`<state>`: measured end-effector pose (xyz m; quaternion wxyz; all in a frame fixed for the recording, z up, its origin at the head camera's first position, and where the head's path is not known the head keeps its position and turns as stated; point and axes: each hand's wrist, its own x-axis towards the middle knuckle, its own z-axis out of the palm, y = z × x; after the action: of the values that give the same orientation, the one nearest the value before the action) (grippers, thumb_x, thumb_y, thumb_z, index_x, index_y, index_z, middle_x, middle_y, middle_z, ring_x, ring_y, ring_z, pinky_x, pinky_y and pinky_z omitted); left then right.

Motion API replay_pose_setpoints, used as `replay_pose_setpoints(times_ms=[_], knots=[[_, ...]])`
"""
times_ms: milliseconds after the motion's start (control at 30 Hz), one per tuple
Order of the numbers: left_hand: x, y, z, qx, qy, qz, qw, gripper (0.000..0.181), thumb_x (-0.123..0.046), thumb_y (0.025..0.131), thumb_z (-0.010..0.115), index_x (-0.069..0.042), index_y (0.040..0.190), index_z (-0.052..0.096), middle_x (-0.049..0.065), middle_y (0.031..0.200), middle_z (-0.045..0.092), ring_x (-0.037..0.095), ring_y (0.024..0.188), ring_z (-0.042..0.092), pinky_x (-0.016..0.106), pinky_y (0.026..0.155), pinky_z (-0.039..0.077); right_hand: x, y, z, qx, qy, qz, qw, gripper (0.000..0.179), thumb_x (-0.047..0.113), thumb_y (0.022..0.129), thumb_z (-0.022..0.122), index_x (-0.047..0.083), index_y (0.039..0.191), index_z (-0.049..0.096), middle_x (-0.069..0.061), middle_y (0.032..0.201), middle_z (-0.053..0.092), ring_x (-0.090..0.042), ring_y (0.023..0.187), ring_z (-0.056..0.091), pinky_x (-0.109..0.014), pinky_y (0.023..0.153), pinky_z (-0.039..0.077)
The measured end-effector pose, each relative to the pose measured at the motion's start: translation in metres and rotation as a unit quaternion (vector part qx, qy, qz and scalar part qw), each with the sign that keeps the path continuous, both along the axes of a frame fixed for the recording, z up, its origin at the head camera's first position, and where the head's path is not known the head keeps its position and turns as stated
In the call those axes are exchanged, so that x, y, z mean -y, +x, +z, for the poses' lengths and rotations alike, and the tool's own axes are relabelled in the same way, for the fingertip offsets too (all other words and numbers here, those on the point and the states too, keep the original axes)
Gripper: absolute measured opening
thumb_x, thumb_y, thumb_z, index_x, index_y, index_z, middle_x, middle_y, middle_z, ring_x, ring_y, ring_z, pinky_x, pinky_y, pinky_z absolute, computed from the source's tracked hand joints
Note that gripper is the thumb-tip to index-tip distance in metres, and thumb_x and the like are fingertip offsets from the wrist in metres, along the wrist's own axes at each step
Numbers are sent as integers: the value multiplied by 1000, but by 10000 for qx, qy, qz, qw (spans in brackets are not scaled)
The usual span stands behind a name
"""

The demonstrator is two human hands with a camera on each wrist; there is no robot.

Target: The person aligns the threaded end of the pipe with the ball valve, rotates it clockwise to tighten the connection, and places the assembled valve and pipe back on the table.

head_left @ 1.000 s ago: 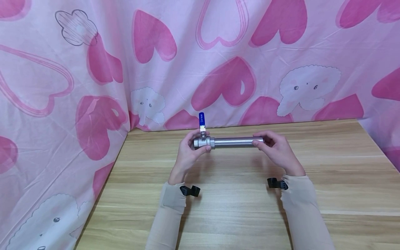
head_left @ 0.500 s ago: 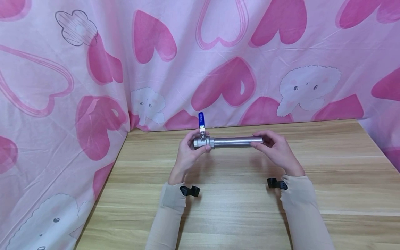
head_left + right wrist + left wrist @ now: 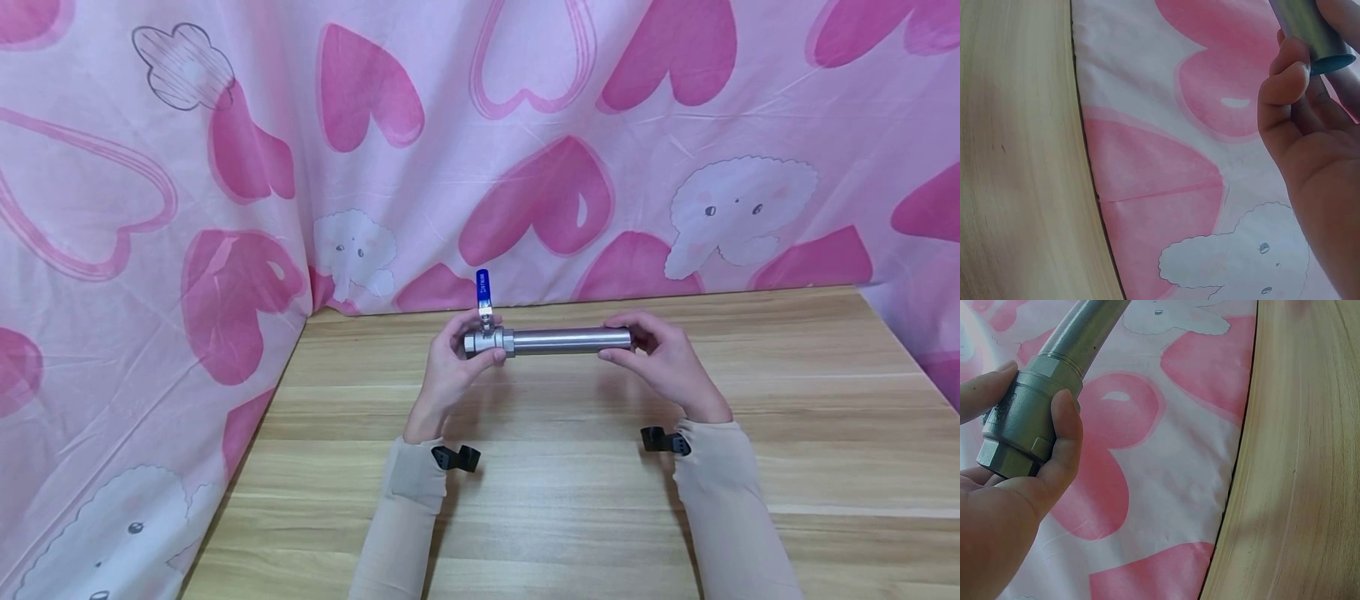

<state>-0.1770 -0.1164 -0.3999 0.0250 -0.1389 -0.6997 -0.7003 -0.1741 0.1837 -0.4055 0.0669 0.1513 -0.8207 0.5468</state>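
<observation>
A metal ball valve (image 3: 489, 340) with a blue lever handle (image 3: 483, 287) is joined to a straight steel pipe (image 3: 566, 340), held level above the table. My left hand (image 3: 448, 367) grips the valve body, thumb in front and fingers behind; the left wrist view shows the hexagonal end of the valve (image 3: 1007, 457) beside the palm. At the other end, my right hand (image 3: 669, 367) holds the pipe between thumb and fingers. In the right wrist view the round open end of the pipe (image 3: 1313, 37) shows between the fingers, with its inside hidden.
The wooden table (image 3: 555, 500) lies beneath both hands. A pink cloth (image 3: 420, 200) printed with hearts and white animals hangs behind the table and along its left side. Black wrist-camera mounts (image 3: 456, 458) sit on both sleeves.
My right thumb and fingers have shifted slightly left along the pipe, so more of its right end shows. The left hand stays on the valve, nearly still.
</observation>
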Motion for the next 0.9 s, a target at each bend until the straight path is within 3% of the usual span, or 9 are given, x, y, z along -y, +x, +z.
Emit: replay_pose_setpoints(times_ms=[400,667,900], knots=[[0,-1,-1,4,-52,5,10000,59,5,76,75,2,130,51,19,126,63,18,105,60,21,91,51,-2,-1,-1,116,74,12,9999,37,15,80,79,13,115,67,5,99,66,-12,77,59,-21,64,52],[0,-1,-1,11,-84,33,10000,57,5,76,76,-4,128,54,18,126,63,18,104,60,22,91,51,-2,1,1,158,184,16,9997,36,19,82,78,14,116,67,0,100,66,-13,79,58,-20,63,50],[-1,-1,-1,48,-70,11,10000,57,6,76,75,-2,128,53,18,126,63,18,105,60,21,91,51,-3,1,1,181,215,64,9996,36,19,82,77,13,117,67,-2,97,67,-14,77,57,-19,61,50]])
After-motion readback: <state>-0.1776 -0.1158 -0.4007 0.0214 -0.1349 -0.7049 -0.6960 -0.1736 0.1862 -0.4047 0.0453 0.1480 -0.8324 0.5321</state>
